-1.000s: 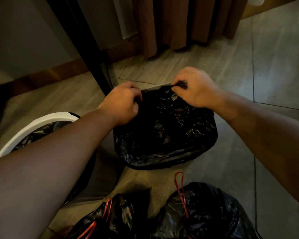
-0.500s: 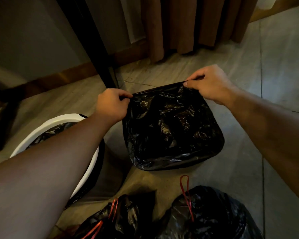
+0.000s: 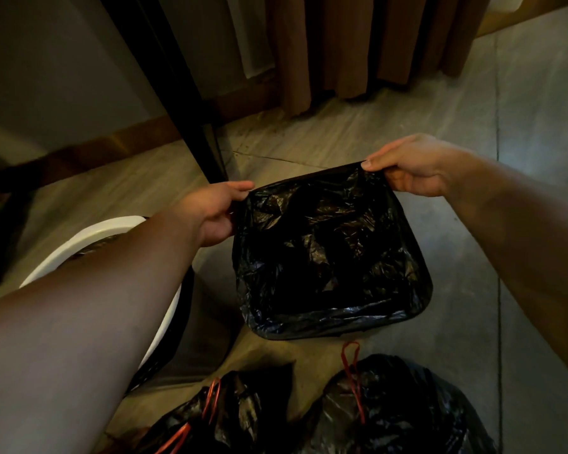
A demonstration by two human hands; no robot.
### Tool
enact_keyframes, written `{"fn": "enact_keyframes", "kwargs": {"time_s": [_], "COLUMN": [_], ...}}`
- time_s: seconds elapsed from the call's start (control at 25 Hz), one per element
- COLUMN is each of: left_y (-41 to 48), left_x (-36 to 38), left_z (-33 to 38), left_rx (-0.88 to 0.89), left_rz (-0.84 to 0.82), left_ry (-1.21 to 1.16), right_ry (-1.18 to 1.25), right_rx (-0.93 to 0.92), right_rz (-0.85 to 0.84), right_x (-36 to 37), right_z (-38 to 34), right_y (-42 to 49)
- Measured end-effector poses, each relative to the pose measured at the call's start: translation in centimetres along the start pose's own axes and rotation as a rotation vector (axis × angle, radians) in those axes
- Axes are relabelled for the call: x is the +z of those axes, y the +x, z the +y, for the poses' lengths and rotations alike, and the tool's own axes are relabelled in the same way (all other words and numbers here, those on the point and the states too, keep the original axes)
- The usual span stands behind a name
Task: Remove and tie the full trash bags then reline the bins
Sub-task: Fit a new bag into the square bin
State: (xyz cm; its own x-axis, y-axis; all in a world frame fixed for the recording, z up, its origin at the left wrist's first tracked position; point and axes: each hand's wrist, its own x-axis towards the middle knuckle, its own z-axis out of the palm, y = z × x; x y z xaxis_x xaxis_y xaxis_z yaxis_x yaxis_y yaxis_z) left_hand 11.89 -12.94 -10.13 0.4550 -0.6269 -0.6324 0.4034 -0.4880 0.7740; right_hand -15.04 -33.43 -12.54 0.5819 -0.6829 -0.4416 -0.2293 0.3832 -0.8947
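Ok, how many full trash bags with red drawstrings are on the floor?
2. The left full bag lies at the bottom edge, left of centre; the right full bag at bottom right. More may lie off-frame.

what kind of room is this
Likely a hotel room or bedroom: long brown curtains, tiled floor with wooden skirting, and a small bin with a liner.

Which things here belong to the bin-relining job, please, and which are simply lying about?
Job: black liner, its edge pinched by left hand and right hand; white-rimmed bin; orange-string tied bag; red-string tied bag.
Lying about: brown curtain; black post; wooden skirting.
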Motion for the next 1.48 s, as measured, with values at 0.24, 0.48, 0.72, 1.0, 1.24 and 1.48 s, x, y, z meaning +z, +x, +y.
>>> {"fn": "enact_keyframes", "kwargs": {"time_s": [0.24, 0.48, 0.72, 1.0, 1.24, 1.48], "left_y": [0.9, 1.2, -1.6, -9.7, -10.9, -11.1], "left_x": [-0.1, 0.1, 1.1, 0.1, 0.1, -0.2], "left_z": [-0.9, -2.8, -4.3, -13.1, -13.5, -13.8], "left_rx": [-0.116, -0.131, -0.061, 0.182, 0.337, 0.313], "left_rz": [-0.029, -0.064, 0.069, 0.356, 0.430, 0.391], "left_ry": [-0.042, -0.018, -0.090, -0.002, 0.255, 0.210], "right_ry": [0.150, 0.078, 0.089, 0.155, 0.173, 0.173], "right_rx": [0.290, 0.385, 0.278, 0.149, 0.022, 0.073], "right_rz": [-0.060, -0.085, -0.026, -0.080, 0.135, 0.333], "right_x": [0.4, 1.0, 1.4, -0.4, 0.5, 1.7], "right_z": [0.0, 0.8, 2.7, 6.7, 6.9, 8.2], "right_y": [-0.2, -0.7, -2.1, -9.3, -11.6, -11.8]}}
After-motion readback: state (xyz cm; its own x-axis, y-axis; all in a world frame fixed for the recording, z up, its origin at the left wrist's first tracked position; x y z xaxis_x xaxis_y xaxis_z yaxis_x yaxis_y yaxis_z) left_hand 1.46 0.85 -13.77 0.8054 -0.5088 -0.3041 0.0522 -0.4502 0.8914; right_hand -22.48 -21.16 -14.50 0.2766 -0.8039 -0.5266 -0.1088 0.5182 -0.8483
